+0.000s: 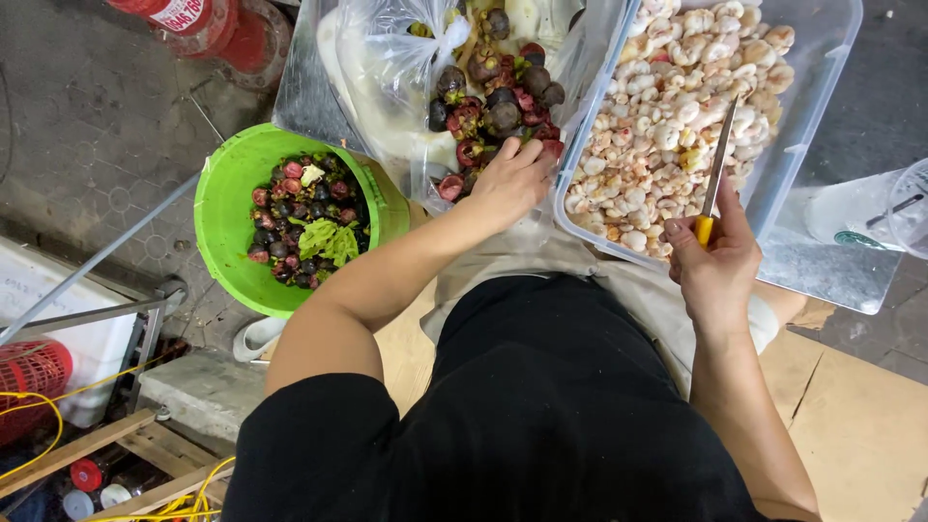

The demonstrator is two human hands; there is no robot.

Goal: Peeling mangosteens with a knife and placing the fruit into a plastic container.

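Note:
My left hand [509, 180] reaches into a clear plastic bag [387, 68] of dark purple mangosteens [498, 101], its fingers curled around one fruit at the near edge of the pile. In my right hand [713, 261] I grip a knife [716, 164] with a yellow handle, its blade pointing away from me over a clear plastic tub [817, 58]. The tub is heaped with peeled white fruit segments [677, 106].
A green bucket [227, 213] of purple rinds and green leaf scraps stands at my left on the paved ground. A clear plastic cup [870, 208] lies at the right edge. Cardboard [851, 425] lies at the lower right; a red basket [34, 372] and wooden slats sit at the lower left.

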